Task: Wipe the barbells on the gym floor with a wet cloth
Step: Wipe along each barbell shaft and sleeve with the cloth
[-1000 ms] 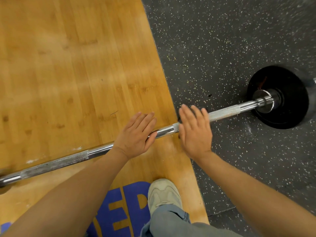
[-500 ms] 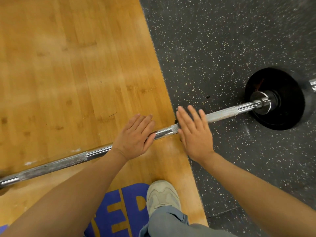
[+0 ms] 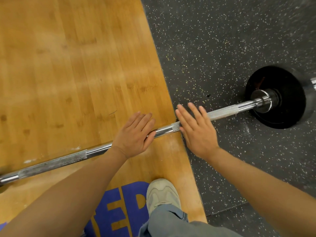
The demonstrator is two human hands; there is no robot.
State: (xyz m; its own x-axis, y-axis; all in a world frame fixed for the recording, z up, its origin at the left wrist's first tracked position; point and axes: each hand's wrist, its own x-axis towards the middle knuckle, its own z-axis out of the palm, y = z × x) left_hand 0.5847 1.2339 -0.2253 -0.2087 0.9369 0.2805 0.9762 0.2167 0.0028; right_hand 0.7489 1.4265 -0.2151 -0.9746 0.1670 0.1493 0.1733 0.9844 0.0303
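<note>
a barbell [image 3: 164, 130] is seen lying across the seam where the wooden platform [image 3: 68, 65] meets the speckled rubber floor [image 3: 222, 40], its black plate [image 3: 280, 100] resting on the rubber near the right edge of the view. the left hand [image 3: 135, 136] is laid flat on the smooth chrome stretch over the wood, fingers straight; the right hand [image 3: 196, 129] is spread over the shaft just past the seam, fingers extended, nothing gripped by either. no cloth is visible. the bar is judged heavy and rigid, likely to roll on its plate if pushed sideways, so it is best steadied from above rather than lifted. the polished sections are judged slippery, more so once wet, while the knurled bands [image 3: 222, 113] offer firmer purchase and are judged the better place to be held. a pale shoe [image 3: 162, 194] is planted on the platform's near edge beside blue lettering [image 3: 123, 211].
</note>
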